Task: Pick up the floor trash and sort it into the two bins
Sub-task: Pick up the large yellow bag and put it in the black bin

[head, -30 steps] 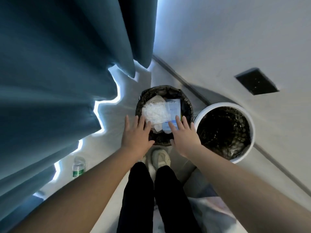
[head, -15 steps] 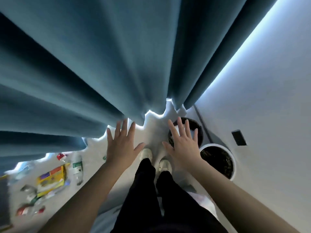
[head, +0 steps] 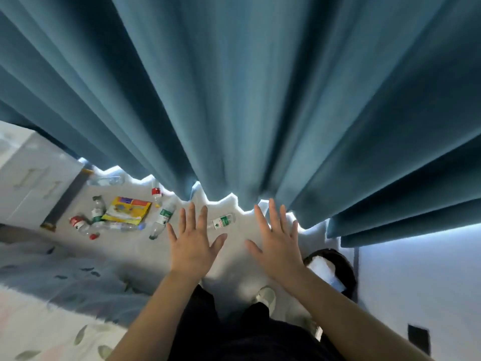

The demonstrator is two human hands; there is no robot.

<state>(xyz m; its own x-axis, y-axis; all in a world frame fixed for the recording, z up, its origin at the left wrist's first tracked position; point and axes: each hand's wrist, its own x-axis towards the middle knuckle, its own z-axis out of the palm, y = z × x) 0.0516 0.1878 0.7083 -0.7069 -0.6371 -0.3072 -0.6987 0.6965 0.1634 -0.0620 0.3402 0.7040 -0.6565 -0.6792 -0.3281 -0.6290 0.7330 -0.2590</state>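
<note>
Two flat hands, left hand (head: 193, 243) and right hand (head: 279, 243), hold nothing above bottles (head: 162, 216) by a blue curtain (head: 234, 100).

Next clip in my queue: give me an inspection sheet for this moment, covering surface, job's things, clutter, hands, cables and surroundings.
Surface: pale floor, with litter strewn towards the left.
Job's things: yellow packet; long green-label bottle beside it; small green-label bottle beyond the left hand; red-label bottle at the curtain hem; more bottles near the cabinet; dark bin holding white paper; second bin not in view.
Clutter: nothing seen apart from the litter.
Grippers: left hand and right hand are open, fingers spread, holding nothing.
Cables: nothing seen.
Surroundings: blue curtain, white cabinet, leaf-print bedding, dark wall plate.
</note>
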